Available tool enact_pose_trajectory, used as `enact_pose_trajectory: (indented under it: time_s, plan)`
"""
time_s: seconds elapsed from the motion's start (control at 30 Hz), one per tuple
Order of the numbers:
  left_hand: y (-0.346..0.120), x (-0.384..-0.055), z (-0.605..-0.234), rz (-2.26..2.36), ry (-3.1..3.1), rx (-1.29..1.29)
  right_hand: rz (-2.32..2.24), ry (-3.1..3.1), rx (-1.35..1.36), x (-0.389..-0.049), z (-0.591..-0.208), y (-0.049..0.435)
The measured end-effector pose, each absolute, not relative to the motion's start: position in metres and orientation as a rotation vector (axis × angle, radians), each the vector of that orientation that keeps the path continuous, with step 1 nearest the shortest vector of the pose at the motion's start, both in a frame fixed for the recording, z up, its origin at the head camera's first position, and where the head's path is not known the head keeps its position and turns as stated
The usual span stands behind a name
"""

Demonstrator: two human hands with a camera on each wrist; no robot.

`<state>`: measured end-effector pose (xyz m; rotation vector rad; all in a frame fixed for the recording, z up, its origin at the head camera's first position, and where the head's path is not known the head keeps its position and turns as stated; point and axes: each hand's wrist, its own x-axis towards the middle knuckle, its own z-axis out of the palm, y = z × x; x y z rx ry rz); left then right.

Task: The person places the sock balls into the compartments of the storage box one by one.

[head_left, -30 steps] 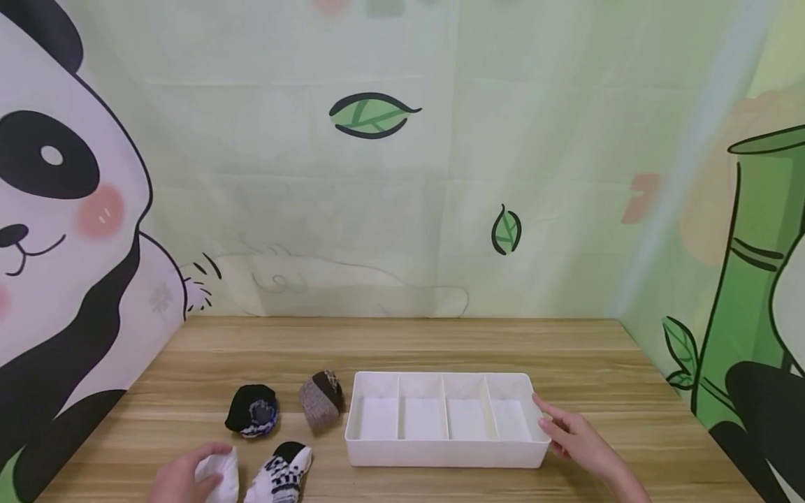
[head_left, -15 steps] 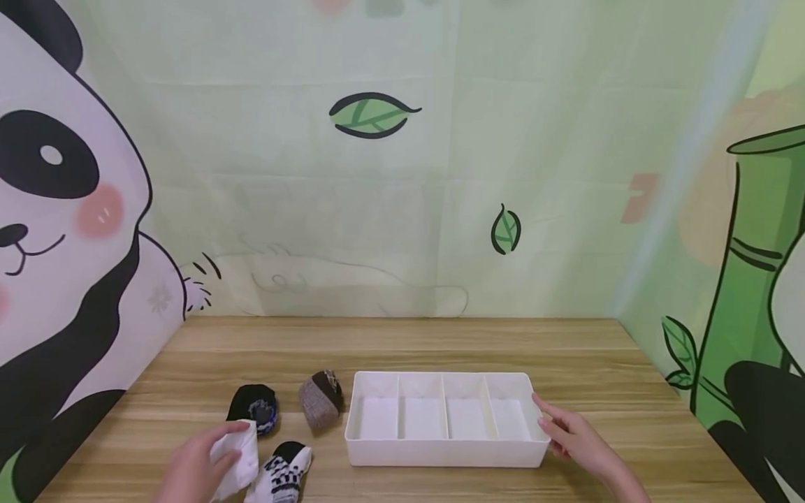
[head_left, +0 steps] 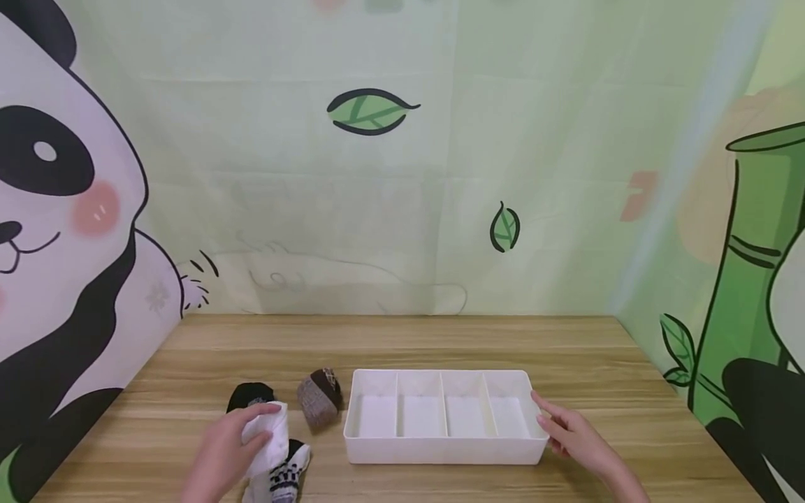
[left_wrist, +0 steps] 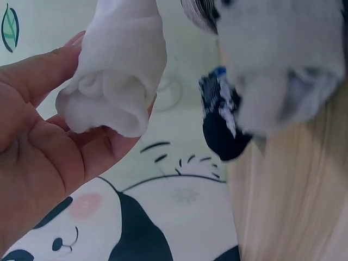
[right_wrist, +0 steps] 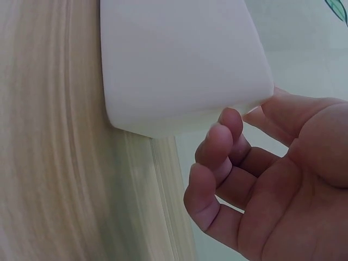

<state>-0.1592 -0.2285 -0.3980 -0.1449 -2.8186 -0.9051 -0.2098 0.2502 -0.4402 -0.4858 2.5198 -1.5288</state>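
White sock [head_left: 275, 434] pinched in left hand [head_left: 225, 446], right hand [head_left: 580, 439] curled against divided box [head_left: 443, 450], hands apart.

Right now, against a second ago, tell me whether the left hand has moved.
Yes: in the head view, the left hand has moved rightward and slightly up, nearer the unmoved box.

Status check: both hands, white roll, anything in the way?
Left hand holding white roll, not yet in white box. Right hand on box's right end. Gray-brown bundle just left of box, possibly in the path.
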Motion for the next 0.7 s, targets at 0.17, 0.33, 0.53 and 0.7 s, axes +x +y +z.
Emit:
enact_pose_trajectory:
  time_s: [0.17,0.33,0.53,0.7]
  plan:
    - [-0.216,-0.165,-0.395,-0.924,-2.801,-0.185,-1.539,2.51,-0.5,-0.209,-0.44,0.25]
    - [-0.203,-0.171,-0.396,-0.927,-2.747,-0.262,-1.542,2.509,-0.501,-0.209,-0.439,0.25]
    - [-0.191,-0.176,-0.394,-0.908,-2.699,-0.32,-1.549,2.509,-0.509,-0.21,-0.44,0.25]
    - [-0.182,-0.18,-0.39,-0.923,-2.718,-0.342,-1.553,2.511,-0.498,-0.21,-0.44,0.25]
